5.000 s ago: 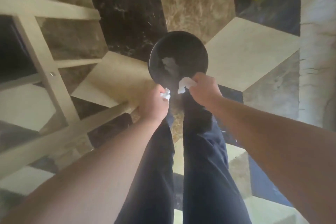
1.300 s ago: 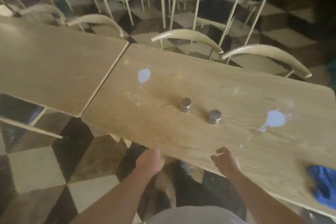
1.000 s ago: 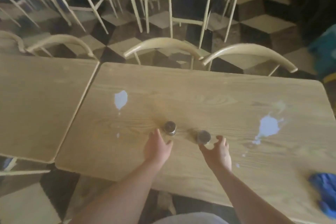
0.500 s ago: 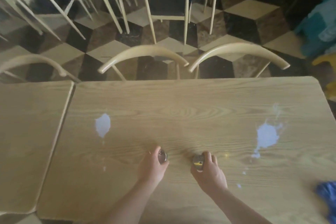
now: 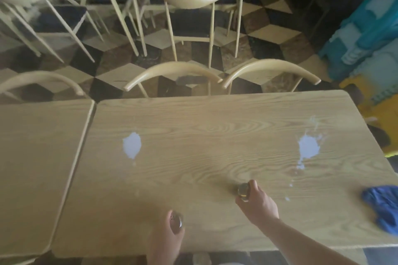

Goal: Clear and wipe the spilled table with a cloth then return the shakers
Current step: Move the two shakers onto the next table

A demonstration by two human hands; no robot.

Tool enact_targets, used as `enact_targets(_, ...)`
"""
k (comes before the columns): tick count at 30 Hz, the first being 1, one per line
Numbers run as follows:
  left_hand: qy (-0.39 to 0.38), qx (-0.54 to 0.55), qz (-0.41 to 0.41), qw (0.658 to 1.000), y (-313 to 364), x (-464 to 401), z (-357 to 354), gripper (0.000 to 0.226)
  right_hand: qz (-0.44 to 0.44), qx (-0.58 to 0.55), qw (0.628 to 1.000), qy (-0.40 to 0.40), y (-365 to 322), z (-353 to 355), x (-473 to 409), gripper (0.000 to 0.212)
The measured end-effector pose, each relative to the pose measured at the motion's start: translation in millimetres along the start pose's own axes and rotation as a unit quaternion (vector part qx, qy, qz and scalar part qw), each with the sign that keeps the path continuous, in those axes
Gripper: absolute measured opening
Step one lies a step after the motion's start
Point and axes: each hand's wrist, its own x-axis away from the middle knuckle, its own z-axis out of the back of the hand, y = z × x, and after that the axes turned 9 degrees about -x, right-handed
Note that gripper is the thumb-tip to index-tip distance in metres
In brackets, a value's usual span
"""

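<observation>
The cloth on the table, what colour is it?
The cloth is blue, crumpled near the table's right edge, seen in the head view.

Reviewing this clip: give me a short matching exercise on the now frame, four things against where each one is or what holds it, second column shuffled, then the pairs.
Things:
1. shaker with holes in its cap
2. other shaker
3. blue cloth
4. larger white spill

Places:
A. lying near the table's right edge
B. gripped by the left hand
C. on the table's right half, beyond the cloth
D. gripped by the right hand

Pairs: 1-B, 2-D, 3-A, 4-C
</observation>
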Motion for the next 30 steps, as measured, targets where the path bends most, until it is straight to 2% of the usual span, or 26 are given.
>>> enact_targets(2, 0.022, 0.027, 0.006, 0.999, -33, 15, 14, 0.046, 0.001, 0.005, 1.000, -0.007, -15, -23, 30, 0.036)
enact_targets(5, -0.049, 0.037, 0.067, 0.996, -86, 32, 52, 0.035, 0.023, 0.008, 0.998, -0.056, -44, -72, 85, 0.033)
enact_targets(9, -0.050, 0.044, 0.132, 0.989, -194, 44, 65, 0.067, 0.075, 0.028, 0.991, -0.110, -87, -135, 142, 0.038)
enact_targets(11, -0.044, 0.062, 0.163, 0.984, -245, 69, 66, 0.070, 0.102, 0.053, 0.984, -0.139, -109, -159, 164, 0.040)
enact_targets(13, -0.027, 0.110, 0.192, 0.975, -290, 104, 63, 0.063, 0.131, 0.077, 0.976, -0.156, -126, -179, 181, 0.040)
enact_targets(15, -0.015, 0.153, 0.234, 0.960, -334, 133, 51, 0.060, 0.157, 0.098, 0.968, -0.170, -141, -195, 193, 0.039)
enact_targets(18, 0.009, 0.263, 0.335, 0.905, -385, 162, 26, 0.087, 0.192, 0.121, 0.957, -0.183, -164, -219, 207, 0.045)
enact_targets(22, 0.032, 0.263, 0.413, 0.872, -419, 199, 11, 0.056, 0.240, 0.178, 0.935, -0.191, -197, -252, 223, 0.048)
enact_targets(25, 0.040, 0.277, 0.438, 0.855, -433, 217, 3, 0.058, 0.277, 0.186, 0.922, -0.194, -229, -273, 240, 0.036)
enact_targets(28, 0.046, 0.310, 0.460, 0.831, -443, 226, 3, 0.038, 0.320, 0.205, 0.903, -0.201, -257, -296, 253, 0.033)
enact_targets(30, 0.062, 0.327, 0.470, 0.818, -449, 233, 7, 0.035, 0.327, 0.219, 0.890, -0.229, -270, -316, 257, 0.036)
